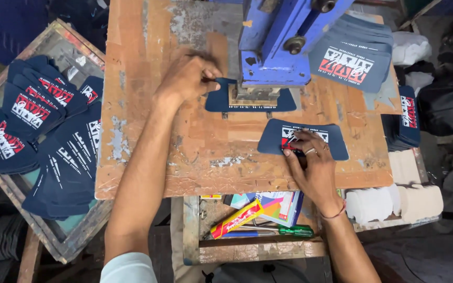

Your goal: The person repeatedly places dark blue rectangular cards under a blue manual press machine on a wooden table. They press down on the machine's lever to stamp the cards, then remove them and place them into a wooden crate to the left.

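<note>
Bench inventory, my view down.

1. My left hand [187, 76]: fingers bunched, pinching the left edge of the navy fabric piece under the press [221, 99]. That piece lies flat on the wooden worktop [148, 131], mid part hidden under the die.
2. My right hand [313, 167]: fingers spread flat, pressing down on a second navy printed piece [336, 139] lying near the front edge of the top, just beside the press piece, not touching it. Not gripped, only held down. Ring on one finger, thread band at wrist.
3. Blue hand press [279, 42]: 1 unit, head sitting down on item 1's piece.
4. Stack of printed pieces, far right of top [349, 60]: 1 fanned stack, count within can't tell.
5. Pieces in the framed tray at left [38, 120]: many, fanned in several piles; can't count exactly.
6. Another small navy stack at right edge [407, 118]: 1.
7. Shelf below: green-handled screwdriver [289, 230], 1; red-yellow packet [237, 219], 1; coloured booklets, a few.

Progress, my judgement: 1 piece in the press, 1 waiting under my hand; big lots both sides. Which lot is finished, can't tell.
</note>
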